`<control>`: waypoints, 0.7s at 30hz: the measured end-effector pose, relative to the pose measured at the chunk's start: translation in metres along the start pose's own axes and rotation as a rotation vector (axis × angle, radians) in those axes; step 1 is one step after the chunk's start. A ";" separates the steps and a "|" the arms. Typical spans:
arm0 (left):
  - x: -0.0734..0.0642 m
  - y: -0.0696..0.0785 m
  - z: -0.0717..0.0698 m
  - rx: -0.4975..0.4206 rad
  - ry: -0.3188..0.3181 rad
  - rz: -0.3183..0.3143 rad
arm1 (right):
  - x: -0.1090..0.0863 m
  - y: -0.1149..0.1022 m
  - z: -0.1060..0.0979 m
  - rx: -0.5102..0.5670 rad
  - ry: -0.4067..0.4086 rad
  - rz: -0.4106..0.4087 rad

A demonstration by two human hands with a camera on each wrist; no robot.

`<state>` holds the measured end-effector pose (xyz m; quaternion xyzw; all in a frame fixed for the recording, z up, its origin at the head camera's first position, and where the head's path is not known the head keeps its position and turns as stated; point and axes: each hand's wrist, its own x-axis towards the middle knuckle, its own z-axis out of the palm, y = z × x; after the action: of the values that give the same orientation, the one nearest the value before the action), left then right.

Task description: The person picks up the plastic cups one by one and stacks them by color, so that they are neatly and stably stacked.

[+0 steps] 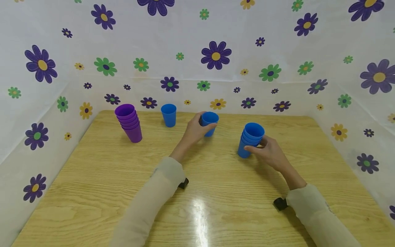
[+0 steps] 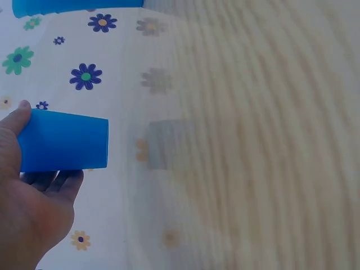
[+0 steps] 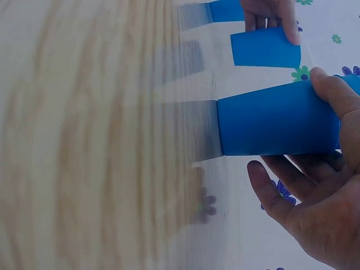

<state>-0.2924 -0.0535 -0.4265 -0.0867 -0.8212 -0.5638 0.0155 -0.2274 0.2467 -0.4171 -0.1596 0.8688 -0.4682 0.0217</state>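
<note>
My left hand (image 1: 195, 129) grips a single blue cup (image 1: 210, 119) by its sides, thumb in front and fingers behind. In the left wrist view, a gap shows between this cup's base and its reflection in the table, so it is off the surface. Further right, my right hand (image 1: 271, 153) holds a stack of nested blue cups (image 1: 245, 147), its thumb across the near side. The stack's base meets the wood in the right wrist view. Another blue cup (image 1: 169, 116) stands upright by itself, left of my left hand.
A stack of several purple cups (image 1: 133, 132) stands at the back left, leaning slightly. The wooden table (image 1: 216, 192) ends at a white flowered cloth (image 1: 185, 41) that rises behind it and on both sides. Small black devices (image 1: 280, 203) hang at both wrists.
</note>
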 end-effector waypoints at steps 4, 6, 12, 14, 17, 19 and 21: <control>-0.010 0.008 -0.010 0.009 -0.069 0.027 | 0.000 -0.001 0.000 0.001 -0.003 -0.001; -0.016 0.012 -0.014 0.018 -0.106 0.037 | 0.000 -0.001 0.000 0.007 -0.002 0.002; -0.029 0.023 -0.022 0.011 -0.217 0.075 | -0.001 0.000 0.000 -0.006 -0.003 0.005; -0.033 0.028 -0.024 0.003 -0.249 0.085 | -0.001 0.001 -0.001 -0.010 -0.003 0.006; -0.038 0.035 -0.026 -0.013 -0.289 0.106 | -0.001 0.000 -0.001 -0.005 -0.006 0.003; -0.041 0.039 -0.029 -0.020 -0.305 0.115 | -0.001 0.000 -0.001 -0.007 -0.007 0.003; -0.044 0.041 -0.030 -0.032 -0.314 0.123 | -0.001 0.000 -0.001 -0.008 -0.007 0.003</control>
<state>-0.2450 -0.0726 -0.3828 -0.2241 -0.7976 -0.5543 -0.0800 -0.2267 0.2473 -0.4166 -0.1600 0.8709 -0.4640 0.0251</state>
